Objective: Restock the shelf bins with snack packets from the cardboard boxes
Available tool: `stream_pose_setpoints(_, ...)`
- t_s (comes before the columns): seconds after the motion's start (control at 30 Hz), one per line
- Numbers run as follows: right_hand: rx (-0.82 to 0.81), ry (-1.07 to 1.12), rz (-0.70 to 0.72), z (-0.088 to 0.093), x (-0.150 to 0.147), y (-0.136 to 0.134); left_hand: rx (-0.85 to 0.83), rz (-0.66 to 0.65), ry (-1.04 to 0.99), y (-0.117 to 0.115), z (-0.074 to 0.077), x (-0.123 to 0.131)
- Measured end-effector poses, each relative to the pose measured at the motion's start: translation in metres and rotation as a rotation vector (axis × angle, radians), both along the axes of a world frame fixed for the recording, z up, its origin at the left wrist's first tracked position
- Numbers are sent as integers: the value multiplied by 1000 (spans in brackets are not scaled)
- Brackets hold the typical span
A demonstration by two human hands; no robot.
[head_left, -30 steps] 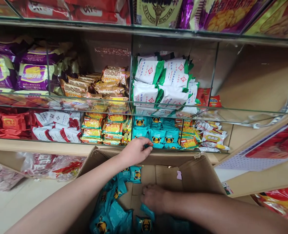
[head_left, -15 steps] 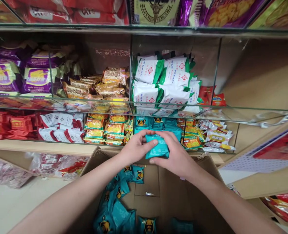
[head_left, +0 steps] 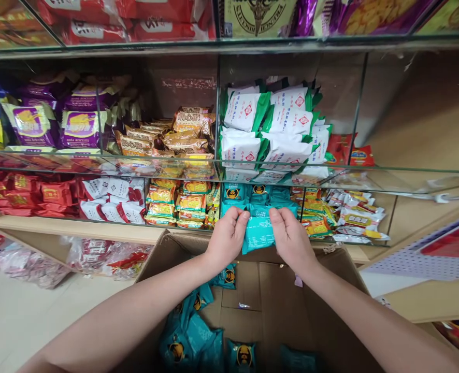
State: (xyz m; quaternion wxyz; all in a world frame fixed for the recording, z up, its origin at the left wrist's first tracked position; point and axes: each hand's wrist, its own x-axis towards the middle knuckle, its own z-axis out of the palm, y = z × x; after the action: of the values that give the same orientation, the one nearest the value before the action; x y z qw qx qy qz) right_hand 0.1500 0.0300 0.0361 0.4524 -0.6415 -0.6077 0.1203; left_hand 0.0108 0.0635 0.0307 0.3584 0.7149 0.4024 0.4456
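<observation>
A teal snack packet (head_left: 258,233) is held up between both hands, its plain printed side facing me. My left hand (head_left: 227,235) pinches its left edge with thumb and curled fingers. On the opposite edge, my right hand (head_left: 292,239) grips it the same way. Just behind it, more teal packets (head_left: 233,191) with a black and yellow emblem stand stacked in a lower shelf compartment. Below my arms is an open cardboard box (head_left: 280,305), with several loose teal packets (head_left: 198,331) lying mostly along its left side.
Glass dividers part the shelf. White and green packets (head_left: 245,150) sit on the glass shelf above; small yellow packets (head_left: 161,202) and silvery white packets (head_left: 356,217) flank the teal stack. Purple biscuit packs (head_left: 80,127) are at left. A wooden ledge (head_left: 85,228) runs along the front.
Both hands have shifted from cupping the packet to pinching its two side edges, with the fingers more curled. The view has moved slightly left, so the shelves appear further right.
</observation>
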Motion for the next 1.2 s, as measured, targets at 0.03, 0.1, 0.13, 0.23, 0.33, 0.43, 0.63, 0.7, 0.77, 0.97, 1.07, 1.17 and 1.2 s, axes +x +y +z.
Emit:
stream_pose_setpoints(0.03,12,-12,-13,0,0,-1,52,29,64,0,1,-1)
stream_pose_setpoints(0.1,28,-19,-25,2,0,-1,122,64,139,-1,3,-2)
stream_pose_setpoints(0.13,38,-21,-24,4,1,-1,128,64,146,-1,4,-3)
stream_pose_setpoints(0.23,113,-67,-55,11,9,1,-10,6,67,0,8,-5)
stream_pose_setpoints(0.33,236,-212,-237,13,23,3,-251,-61,-55,2,17,-8)
stream_pose_setpoints(0.43,332,-464,-266,9,29,1,-634,-270,-226,-2,30,-8)
stream_pose_setpoints(0.63,410,-674,375,7,8,-12,-963,-450,-633,-8,33,-5)
stream_pose_setpoints(0.7,431,-479,385,9,5,-13,-890,-392,-670,-4,27,-6)
stream_pose_setpoints(0.77,368,-225,260,8,6,-10,-843,-405,-654,0,23,-7)
stream_pose_setpoints(0.97,-107,311,311,-4,19,7,-721,-480,-421,4,19,-9)
stream_pose_setpoints(1.07,-145,414,357,-8,18,9,-601,-451,-306,6,13,-6)
stream_pose_setpoints(1.17,-88,507,309,-10,13,7,-452,-336,-285,10,6,-3)
stream_pose_setpoints(1.2,-83,537,309,-11,11,7,-427,-312,-288,11,4,-3)
